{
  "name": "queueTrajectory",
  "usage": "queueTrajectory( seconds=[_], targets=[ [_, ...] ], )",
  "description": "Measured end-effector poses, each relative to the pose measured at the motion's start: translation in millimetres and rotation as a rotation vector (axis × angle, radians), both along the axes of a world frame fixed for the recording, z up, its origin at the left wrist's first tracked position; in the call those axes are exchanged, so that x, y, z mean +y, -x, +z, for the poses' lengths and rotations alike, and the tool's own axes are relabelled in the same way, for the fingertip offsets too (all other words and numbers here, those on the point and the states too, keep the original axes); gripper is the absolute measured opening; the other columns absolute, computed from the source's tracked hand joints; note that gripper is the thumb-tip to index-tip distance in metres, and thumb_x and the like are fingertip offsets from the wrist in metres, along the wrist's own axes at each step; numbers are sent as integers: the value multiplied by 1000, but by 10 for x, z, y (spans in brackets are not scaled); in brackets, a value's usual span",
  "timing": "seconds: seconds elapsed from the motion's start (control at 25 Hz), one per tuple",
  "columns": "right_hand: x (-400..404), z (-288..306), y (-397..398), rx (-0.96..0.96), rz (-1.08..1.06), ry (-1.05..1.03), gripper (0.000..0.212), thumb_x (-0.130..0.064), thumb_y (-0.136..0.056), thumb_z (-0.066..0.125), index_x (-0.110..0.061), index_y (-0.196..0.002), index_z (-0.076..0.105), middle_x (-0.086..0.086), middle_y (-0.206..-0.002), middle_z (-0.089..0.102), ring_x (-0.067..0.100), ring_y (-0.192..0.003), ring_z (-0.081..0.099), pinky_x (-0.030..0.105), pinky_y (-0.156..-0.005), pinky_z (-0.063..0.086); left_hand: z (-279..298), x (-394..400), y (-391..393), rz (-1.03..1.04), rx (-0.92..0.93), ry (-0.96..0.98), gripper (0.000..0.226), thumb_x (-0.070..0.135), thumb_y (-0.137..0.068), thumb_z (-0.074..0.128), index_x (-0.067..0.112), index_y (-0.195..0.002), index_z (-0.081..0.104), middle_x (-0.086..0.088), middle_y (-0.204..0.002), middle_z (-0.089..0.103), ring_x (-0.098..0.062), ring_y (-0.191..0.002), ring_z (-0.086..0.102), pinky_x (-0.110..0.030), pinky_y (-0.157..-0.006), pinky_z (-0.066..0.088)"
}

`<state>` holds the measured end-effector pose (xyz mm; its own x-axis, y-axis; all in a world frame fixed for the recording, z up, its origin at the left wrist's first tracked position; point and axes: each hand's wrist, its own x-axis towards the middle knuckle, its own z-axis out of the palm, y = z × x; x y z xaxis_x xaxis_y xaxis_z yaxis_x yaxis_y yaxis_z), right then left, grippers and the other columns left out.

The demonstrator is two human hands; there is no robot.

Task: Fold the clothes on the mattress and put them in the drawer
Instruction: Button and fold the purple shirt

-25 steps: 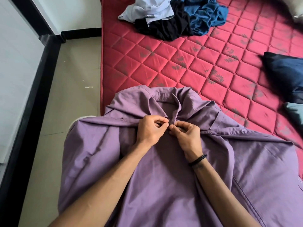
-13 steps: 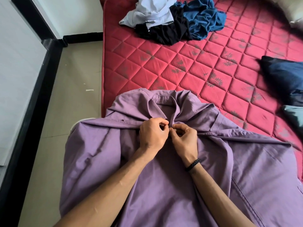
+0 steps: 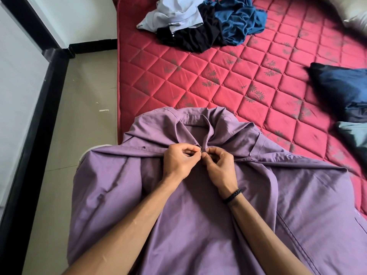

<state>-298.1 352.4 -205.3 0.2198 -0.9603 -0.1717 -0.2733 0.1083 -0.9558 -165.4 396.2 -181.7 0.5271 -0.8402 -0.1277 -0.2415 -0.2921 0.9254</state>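
- BEDROOM, mid-fold: a person's left hand and right hand meet at the front placket of a purple shirt, just below its collar. Both hands are grasping: each pinches a placket edge between thumb and fingertips, w/ what looks like a small button between them.
- Step in hand, by the look of it: fastening a top button before folding. To do it well, keep the two edges overlapped and level, tilt the button edge-on, feed it thru the hole, then let the cloth relax (pulling hard only puckers the front).
- Once it's closed, smooth the creases outward from the hands toward both shoulders so the folds come out square.
- The shirt: plain-weave, soft, matte purple, front up, collar pointing away from the hands. It lies across the near edge of the red quilted mattress, spreading to both sides of the forearms and draping toward the person; deep wrinkles radiate from the pinch point.
- Beyond the hands, well apart: a heap of unfolded clothes in pale blue, black and teal. Off to the right-hand side, a dark blue garment.
- No drawer in view; most of the task seems left to do.
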Motion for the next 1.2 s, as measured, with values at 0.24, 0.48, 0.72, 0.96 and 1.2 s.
queueTrajectory(
  seconds=[0.24,0.48,0.72,0.96,1.2],
  targets=[
    [11,64,28,-132,41,-21,9,-17,-95,72,-21,-94,81,2,-89,79,14,-84,71,41,-82,59,-23,-18,-44,84,298,-51,10,5,-87,78,15,-90,77,-3,-75,75,-5,-52,63,-18,-56,50],
    [-22,100,-4,-130,-12,-78,3,-13,-91,78,-12,-88,79,7,-80,78,9,-70,63,32,-70,54,-8,-10,-41,5,179,-25,5,28,-88,80,25,-85,79,6,-70,75,-6,-59,68,-30,-62,58],
    [0,98,-37,-110,-78,-102,10,-14,-85,84,-9,-81,76,10,-70,73,10,-65,60,31,-64,53,17,20,-7,2,3,0,16,30,-80,87,18,-90,82,12,-72,75,2,-66,69,-19,-68,55],
    [3,112,-35,-113,-23,-87,16,-19,-84,86,-7,-83,75,13,-79,76,11,-68,63,25,-63,53,-41,34,8,29,19,95,10,23,-88,78,30,-81,75,7,-64,73,-8,-55,68,-41,-62,62],
    [-40,201,-30,-261,19,-194,11,-10,-91,76,-2,-84,72,4,-78,72,8,-69,59,22,-65,50,4,-15,-31,-60,-179,185,4,23,-92,74,20,-90,76,9,-78,75,-5,-63,66,-35,-65,58]
  ],
)
